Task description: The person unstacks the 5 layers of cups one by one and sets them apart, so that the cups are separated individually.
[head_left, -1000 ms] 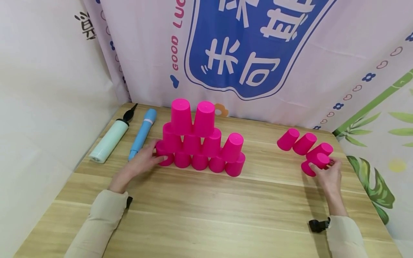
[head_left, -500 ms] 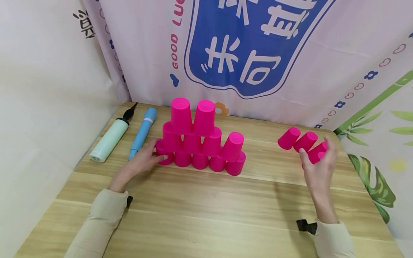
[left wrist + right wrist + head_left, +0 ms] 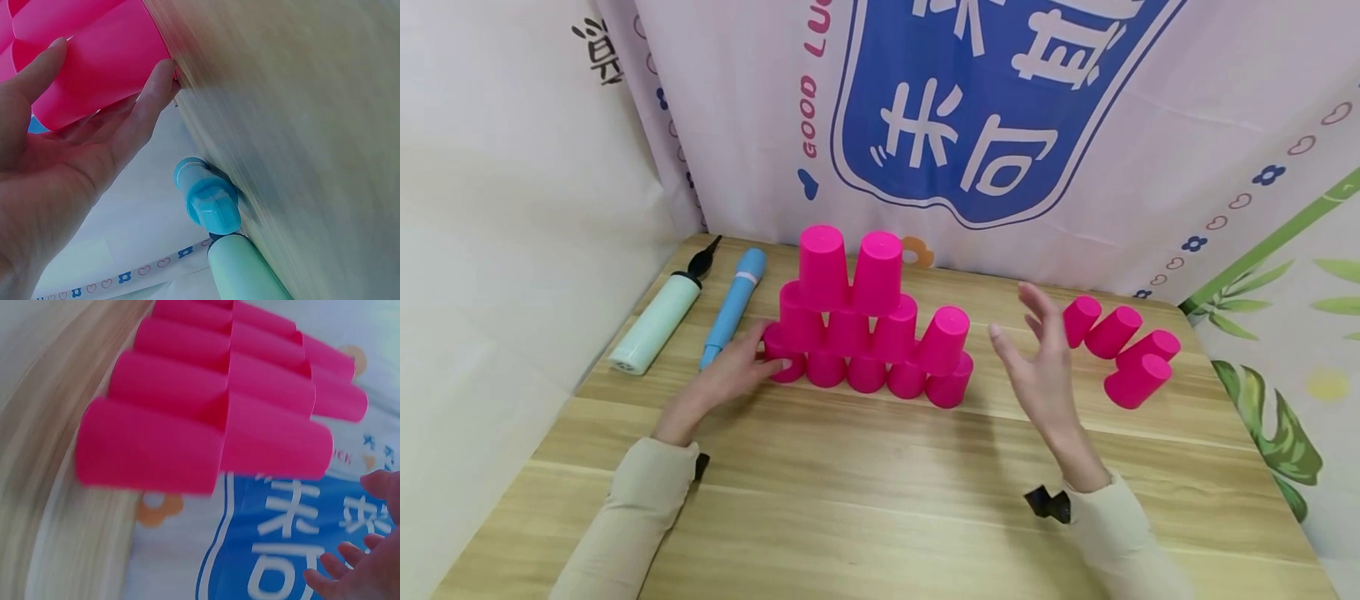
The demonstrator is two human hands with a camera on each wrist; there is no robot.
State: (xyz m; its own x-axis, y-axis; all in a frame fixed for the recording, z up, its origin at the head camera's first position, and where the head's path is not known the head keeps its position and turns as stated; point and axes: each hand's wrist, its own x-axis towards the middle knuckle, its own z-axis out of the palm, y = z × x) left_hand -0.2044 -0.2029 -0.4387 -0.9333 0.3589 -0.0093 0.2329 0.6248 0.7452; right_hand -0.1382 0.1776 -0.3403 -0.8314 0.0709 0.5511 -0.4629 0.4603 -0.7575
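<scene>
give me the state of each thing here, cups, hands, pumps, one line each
cup pyramid: upside-down pink cups stacked in three tiers, right side unfinished
loose cups: four, lying on their sides on the table, untouched
left hand: fingers round the bottom-left cup of the pyramid
right hand: raised, fingers spread, holding nothing
green pump: lying flat, untouched
blue pump: lying flat beside it

front: bare wooden table (image 3: 880, 492) open | centre: stacked pyramid of pink plastic cups (image 3: 865, 329) blocks | gap between pyramid and four loose pink cups lying on their sides (image 3: 1123, 350): taken by raised right hand (image 3: 1037, 367) | left: blue pump (image 3: 732, 307), mint-green pump (image 3: 651, 329) crowd the edge
</scene>
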